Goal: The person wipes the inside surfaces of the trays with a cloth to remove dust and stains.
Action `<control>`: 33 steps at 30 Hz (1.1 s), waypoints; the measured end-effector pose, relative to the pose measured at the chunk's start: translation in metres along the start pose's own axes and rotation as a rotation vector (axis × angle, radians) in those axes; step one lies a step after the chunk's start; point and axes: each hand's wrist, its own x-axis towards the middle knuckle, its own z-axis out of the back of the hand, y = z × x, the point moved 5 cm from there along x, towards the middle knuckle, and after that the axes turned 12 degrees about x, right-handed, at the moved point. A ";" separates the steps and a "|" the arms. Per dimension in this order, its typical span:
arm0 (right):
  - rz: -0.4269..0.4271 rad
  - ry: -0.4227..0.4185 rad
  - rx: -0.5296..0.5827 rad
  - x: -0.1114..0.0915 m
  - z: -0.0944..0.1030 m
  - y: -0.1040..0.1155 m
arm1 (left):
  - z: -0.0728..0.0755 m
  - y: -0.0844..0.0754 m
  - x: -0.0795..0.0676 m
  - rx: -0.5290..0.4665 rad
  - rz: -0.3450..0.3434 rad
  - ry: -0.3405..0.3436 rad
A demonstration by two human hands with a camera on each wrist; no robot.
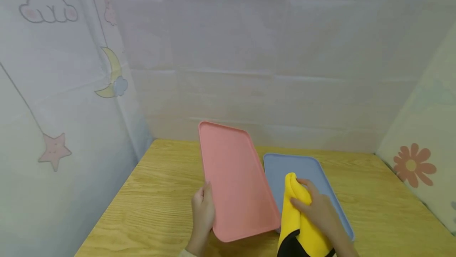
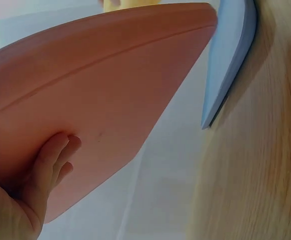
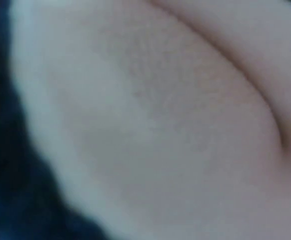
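My left hand (image 1: 204, 210) grips a pink rectangular tray (image 1: 236, 181) by its left long edge and holds it tilted up above the table. Seen from the left wrist, the fingers (image 2: 55, 157) lie against the underside of the tray. A yellow cloth (image 1: 295, 213) with black trim hangs folded from my right hand (image 1: 318, 211), pinched between thumb and fingers near its top. Behind the cloth a blue rectangular tray (image 1: 297, 162) lies flat on the table, partly hidden by cloth, hand and pink tray. Only blurred skin fills the right wrist view.
The wood-grain table (image 1: 160, 193) spreads to both sides of the trays. A pale sheet (image 1: 228, 51) hangs along its back edge. Printed sheets with a star (image 1: 55, 150) and a flower (image 1: 413, 165) stand at the left and right.
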 end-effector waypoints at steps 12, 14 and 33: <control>-0.064 -0.033 0.034 -0.008 0.030 -0.006 | -0.019 0.011 0.008 -0.066 0.044 0.012; -0.085 -0.031 0.055 -0.010 0.030 -0.007 | -0.023 0.014 0.010 -0.085 0.053 0.040; -0.066 -0.056 0.107 -0.013 0.026 -0.006 | -0.073 0.039 0.021 -0.102 0.143 0.219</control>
